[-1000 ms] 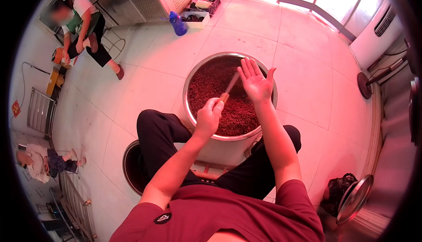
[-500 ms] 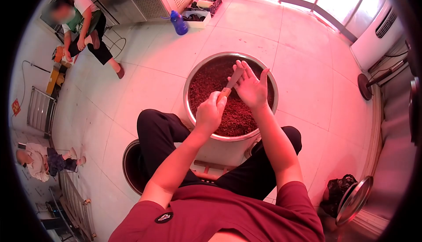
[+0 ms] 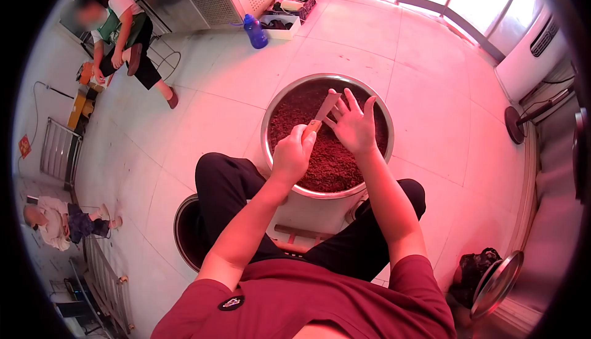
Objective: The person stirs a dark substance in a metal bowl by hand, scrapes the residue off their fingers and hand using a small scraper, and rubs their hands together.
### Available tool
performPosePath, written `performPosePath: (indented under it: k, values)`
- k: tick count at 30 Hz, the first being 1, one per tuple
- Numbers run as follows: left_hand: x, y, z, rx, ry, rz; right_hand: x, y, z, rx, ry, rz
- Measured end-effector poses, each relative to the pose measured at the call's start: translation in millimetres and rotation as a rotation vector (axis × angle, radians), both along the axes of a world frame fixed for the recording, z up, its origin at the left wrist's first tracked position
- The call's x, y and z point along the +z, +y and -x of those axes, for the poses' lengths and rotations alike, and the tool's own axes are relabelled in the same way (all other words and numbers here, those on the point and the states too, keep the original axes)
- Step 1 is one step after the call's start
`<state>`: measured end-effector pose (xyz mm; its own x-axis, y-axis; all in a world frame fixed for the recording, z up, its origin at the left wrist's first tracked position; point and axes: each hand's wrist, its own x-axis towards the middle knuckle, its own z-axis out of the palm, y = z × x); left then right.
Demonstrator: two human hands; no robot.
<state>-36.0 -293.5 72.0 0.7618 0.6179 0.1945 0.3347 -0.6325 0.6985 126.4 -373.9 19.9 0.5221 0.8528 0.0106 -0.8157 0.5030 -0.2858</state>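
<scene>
My left hand (image 3: 292,155) is closed around the wooden handle of a scraper (image 3: 325,106), which has a flat, square-ended blade pointing up and to the right. Beside the blade, my right hand (image 3: 353,125) is held palm up with its fingers spread. The blade's end overlaps those fingers; whether it touches them I cannot tell. Both hands are above a wide metal basin (image 3: 389,148) on the floor between my legs. Dark reddish, crumbly material (image 3: 332,169) fills much of the basin, its kind unclear.
A second round container (image 3: 178,231) stands by my left leg. One person (image 3: 126,31) sits at the upper left, another (image 3: 58,222) at the far left. A blue bottle (image 3: 255,32) stands near a white box (image 3: 284,29). A round metal lid (image 3: 498,283) leans at the lower right.
My right hand's fingers have spread further apart. The scraper's blade has shifted slightly left against them. The whole view has moved a little.
</scene>
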Motion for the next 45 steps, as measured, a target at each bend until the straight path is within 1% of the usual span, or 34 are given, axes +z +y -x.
performPosePath:
  k: [2,4,6,9,12,15,16,18,19,20,21,22,25,26,27,29,30,32,36,38,41,42,45]
  values:
    - [-7,5,-4,0.021,-0.065,-0.041,-3,-1,0,0.033,0.041,-0.059]
    - [-1,12,-9,0.06,-0.07,0.071,-4,-1,0,0.064,0.044,-0.119]
    - [1,15,-10,0.086,-0.104,0.216,-2,-1,-1,0.022,0.078,-0.122]
    - [4,4,-4,0.035,-0.109,0.298,2,-2,-5,-0.042,0.125,-0.101]
    - [-11,-6,0,-0.007,-0.176,0.366,-1,1,-9,-0.048,0.144,-0.12]
    - [-8,-1,0,0.022,-0.07,0.387,-3,1,-9,-0.045,0.177,-0.115]
    - [-8,0,-2,0.028,-0.084,0.377,-2,1,-9,-0.048,0.192,-0.108]
    - [-9,5,-5,0.052,-0.114,0.345,-14,-1,-14,-0.002,0.172,-0.183]
    - [-13,9,-8,0.074,-0.077,0.297,-19,1,-17,0.039,0.165,-0.232]
    - [-8,8,-9,0.066,-0.125,0.273,-20,2,-18,0.068,0.158,-0.302]
    - [-8,11,-7,0.045,-0.143,0.219,-17,2,-14,0.05,0.198,-0.275]
    - [-14,14,-9,0.068,-0.183,0.236,-14,2,-11,0.086,0.182,-0.305]
    - [-4,13,-2,0.066,-0.21,0.121,-16,5,-7,0.114,0.117,-0.23]
    - [2,9,0,0.064,-0.166,0.141,-27,6,-13,0.111,0.084,-0.201]
    - [4,5,3,0.064,-0.121,0.164,-22,8,-11,0.075,0.085,-0.121]
    - [-12,-2,5,0.041,-0.12,0.143,-10,12,-9,0.01,0.083,0.044]
    - [-14,-4,8,0.044,-0.082,0.132,-4,14,-7,-0.003,0.124,0.075]
    - [-21,-4,11,0.073,-0.03,0.118,12,21,0,-0.011,0.102,0.191]
    - [-12,8,23,0.138,0.031,0.098,-10,30,5,0.089,-0.057,0.17]
    - [-23,19,22,0.185,0.018,0.049,-17,37,7,0.116,-0.09,0.162]
    - [-34,36,29,0.223,0.059,-0.021,-24,43,14,-0.008,-0.724,0.561]
    - [-35,38,30,0.225,0.084,-0.043,-20,40,18,-0.091,-0.942,0.59]
    - [-40,37,44,0.099,0.117,-0.238,-4,38,24,-0.318,-1.936,0.731]
